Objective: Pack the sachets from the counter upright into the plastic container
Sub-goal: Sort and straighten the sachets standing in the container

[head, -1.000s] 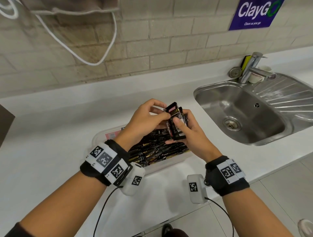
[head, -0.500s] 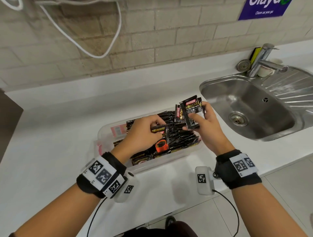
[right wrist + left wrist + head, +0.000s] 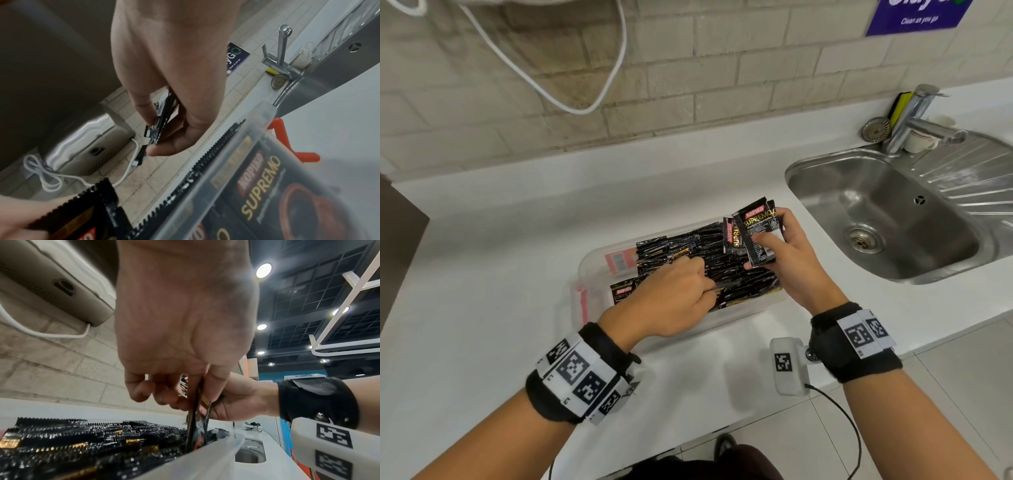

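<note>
- White counter [image 3: 482, 274] runs under a brick wall, with a steel sink [image 3: 887, 219] set into it; I take the plastic container [image 3: 592, 270] as the landmark, sitting on the counter just left of that sink
- Inside the container, black sachets [image 3: 688, 246] stand on edge in packed rows, serrated tops up, filling most of it; a bare strip shows only at its left end
- Over the container's near side, the left hand [image 3: 671, 301] pinches a thin sachet or two [image 3: 197, 421] between thumb and fingers, edge down, lowering it among the rows near the front wall, likely so it slots in upright
- Above the container's right end, the right hand [image 3: 787, 257] grips a small fan of spare sachets [image 3: 753, 233], thumb pressed on the front one, fingers curled behind; holding them label-up and vertical seems meant to keep the supply ready in the right orientation
- No loose sachets show on the counter around the container, so I judge the packing is close to done
- Rows near the container's front lean, so a new sachet could tip or jam
</note>
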A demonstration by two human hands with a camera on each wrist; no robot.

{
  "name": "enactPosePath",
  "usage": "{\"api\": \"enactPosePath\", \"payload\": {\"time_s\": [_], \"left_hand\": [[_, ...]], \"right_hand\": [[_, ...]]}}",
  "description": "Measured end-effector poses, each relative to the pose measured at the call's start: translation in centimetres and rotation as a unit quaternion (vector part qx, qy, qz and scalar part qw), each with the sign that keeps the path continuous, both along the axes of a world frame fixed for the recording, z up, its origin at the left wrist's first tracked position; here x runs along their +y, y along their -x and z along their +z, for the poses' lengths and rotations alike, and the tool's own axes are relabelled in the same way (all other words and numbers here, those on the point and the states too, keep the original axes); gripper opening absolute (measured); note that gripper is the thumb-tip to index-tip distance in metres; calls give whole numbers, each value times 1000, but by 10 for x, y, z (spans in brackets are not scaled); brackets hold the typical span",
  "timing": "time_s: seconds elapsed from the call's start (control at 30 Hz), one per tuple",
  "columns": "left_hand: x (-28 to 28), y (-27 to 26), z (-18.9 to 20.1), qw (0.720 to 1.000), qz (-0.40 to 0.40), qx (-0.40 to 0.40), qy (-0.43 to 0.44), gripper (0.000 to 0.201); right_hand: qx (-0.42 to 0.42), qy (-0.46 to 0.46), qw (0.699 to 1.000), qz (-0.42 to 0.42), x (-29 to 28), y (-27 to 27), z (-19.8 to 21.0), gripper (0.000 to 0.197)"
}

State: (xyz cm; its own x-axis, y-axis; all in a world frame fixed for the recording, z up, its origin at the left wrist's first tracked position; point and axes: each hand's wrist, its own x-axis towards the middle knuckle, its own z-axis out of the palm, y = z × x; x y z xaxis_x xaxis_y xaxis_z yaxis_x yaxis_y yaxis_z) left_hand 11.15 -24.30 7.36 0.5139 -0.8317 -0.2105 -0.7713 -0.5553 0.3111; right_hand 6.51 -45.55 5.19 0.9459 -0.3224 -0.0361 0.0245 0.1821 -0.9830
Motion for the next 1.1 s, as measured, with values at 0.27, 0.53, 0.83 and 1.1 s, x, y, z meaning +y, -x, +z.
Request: {"api": "enactPosePath", "payload": {"time_s": [0.27, 0.53, 0.83, 1.1], "left_hand": [[1, 1, 5, 999, 9, 9, 42, 20], [0, -2, -4, 999, 23, -11, 30, 11], [2, -9, -7, 1000, 3, -8, 7, 14], [10, -12, 0, 998, 12, 20, 52, 20]], "right_hand": [[-1, 1, 1000, 7, -1, -2, -2, 27], [6, 10, 1000, 9, 2, -2, -3, 27], [6, -2, 1000, 10, 2, -1, -2, 26], [36, -27, 999, 1, 13, 2, -4, 37]]}}
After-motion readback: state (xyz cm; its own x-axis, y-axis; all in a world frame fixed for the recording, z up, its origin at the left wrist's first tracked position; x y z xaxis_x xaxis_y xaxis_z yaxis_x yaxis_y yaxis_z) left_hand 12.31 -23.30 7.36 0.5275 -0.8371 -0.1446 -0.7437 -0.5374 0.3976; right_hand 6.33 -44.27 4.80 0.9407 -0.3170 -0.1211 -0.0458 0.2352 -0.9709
